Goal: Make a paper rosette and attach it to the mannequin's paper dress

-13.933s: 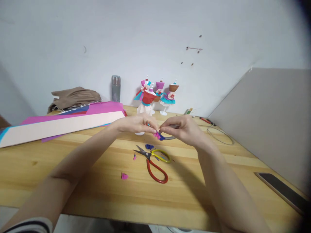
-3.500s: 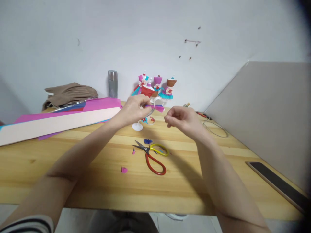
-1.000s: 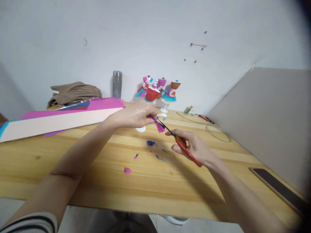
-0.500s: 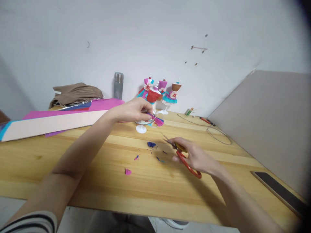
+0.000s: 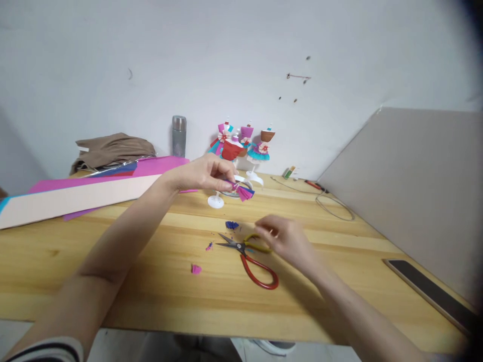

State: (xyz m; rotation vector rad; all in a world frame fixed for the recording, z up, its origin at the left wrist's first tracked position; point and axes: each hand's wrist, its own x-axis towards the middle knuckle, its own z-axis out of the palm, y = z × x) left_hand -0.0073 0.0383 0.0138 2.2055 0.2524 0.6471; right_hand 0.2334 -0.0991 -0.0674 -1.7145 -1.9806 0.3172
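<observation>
My left hand [image 5: 211, 173] is closed, pinching a small pleated crepe paper piece [image 5: 244, 191], pink with a blue edge, that fans out from a gathered end. Thin pale thread seems to be wound at that gather. My right hand [image 5: 285, 244] hovers above the table just right of the scissors [image 5: 239, 246], fingers loosely curled and slightly apart, holding nothing I can see. These scissors lie half open, blades pointing left, with one red handle and one yellow. Paper scraps lie around them: a blue pleated one [image 5: 231, 225] and a pink one [image 5: 196, 269].
Behind my left hand stand several small dress forms [image 5: 260, 148] in coloured paper. Long paper sheets [image 5: 79, 198] and a brown cloth [image 5: 113, 151] lie left, near a grey flask [image 5: 178, 137]. A phone [image 5: 422, 289] and a looped cord [image 5: 339, 217] are on the right.
My right hand has let go of the scissors, which now lie on the table. The left hand still holds the pleated paper, whose fan is now more fully in sight.
</observation>
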